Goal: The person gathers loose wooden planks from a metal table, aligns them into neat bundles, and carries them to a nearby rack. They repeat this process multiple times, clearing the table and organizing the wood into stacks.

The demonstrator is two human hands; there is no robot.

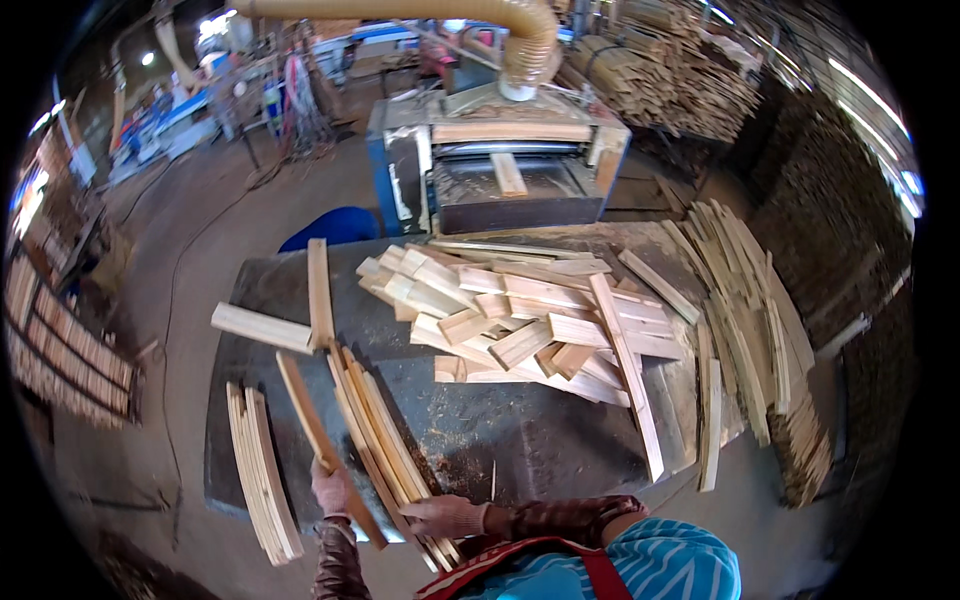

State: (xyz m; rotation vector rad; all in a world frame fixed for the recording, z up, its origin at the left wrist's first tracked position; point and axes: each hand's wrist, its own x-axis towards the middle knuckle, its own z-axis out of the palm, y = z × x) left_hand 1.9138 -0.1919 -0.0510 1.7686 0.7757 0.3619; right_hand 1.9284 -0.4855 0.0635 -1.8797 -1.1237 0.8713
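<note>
My left hand (332, 492), in a pale glove, is closed around a single wooden slat (307, 418) that slants across the near left of the table (545, 455). Just to its right lies a row of several slats (372, 420), standing side by side and reaching past the near table edge. The gloved right hand (446, 516) grips the near part of this row, its fingers partly hidden. Left of both hands rests another bundle of slats (262, 470). Beyond them, two boards (319, 290) meet at an angle near the table's left side.
A heap of short boards (530, 320) covers the table's far middle, with one long slat (630, 375) across its right. Thin strips (735, 300) pile up at the right edge. Beyond stands a planer (520, 190) with a board on its bed and a hose (530, 45) above.
</note>
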